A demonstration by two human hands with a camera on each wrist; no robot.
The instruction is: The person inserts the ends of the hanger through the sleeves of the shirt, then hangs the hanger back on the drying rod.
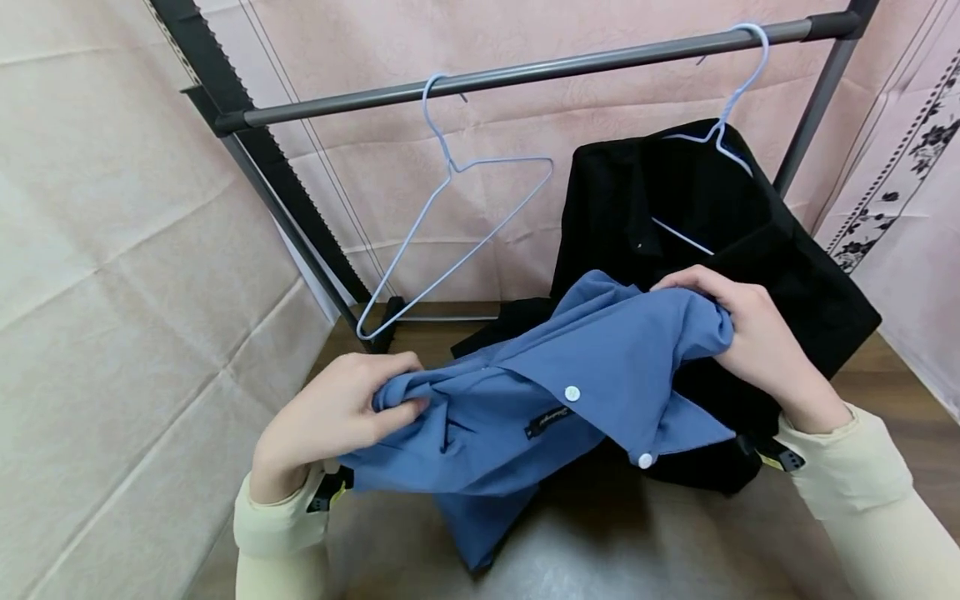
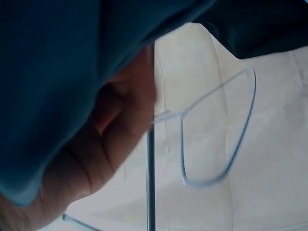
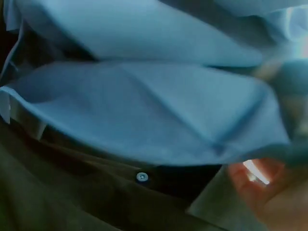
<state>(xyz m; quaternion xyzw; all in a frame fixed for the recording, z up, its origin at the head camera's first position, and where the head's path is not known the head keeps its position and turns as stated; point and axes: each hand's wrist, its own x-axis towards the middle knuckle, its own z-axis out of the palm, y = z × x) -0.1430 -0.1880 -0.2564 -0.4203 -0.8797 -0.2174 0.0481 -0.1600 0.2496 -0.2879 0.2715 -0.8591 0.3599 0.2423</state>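
Observation:
A blue button shirt (image 1: 480, 467) with white buttons and a dark neck label is stretched between both hands. The left hand (image 1: 337, 408) pinches its bunched left side between thumb and fingers. At the shirt's right side, the right hand (image 1: 750, 333) grips the cloth, with some fingers hidden behind it. Beyond the left hand, an empty light-blue wire hanger (image 1: 480, 242) hangs from the rail. In the left wrist view, the left hand (image 2: 101, 149) is partly covered by the cloth. The right wrist view shows the shirt's blue cloth (image 3: 159, 110) beside the right hand (image 3: 269, 192).
A grey metal rail (image 1: 570, 68) runs across the back on a dark rack frame. A black shirt (image 1: 600, 208) on a second blue hanger (image 1: 738, 83) hangs at the right, behind the right hand. Pale cloth walls (image 1: 112, 292) enclose the space above a wooden surface (image 1: 600, 550).

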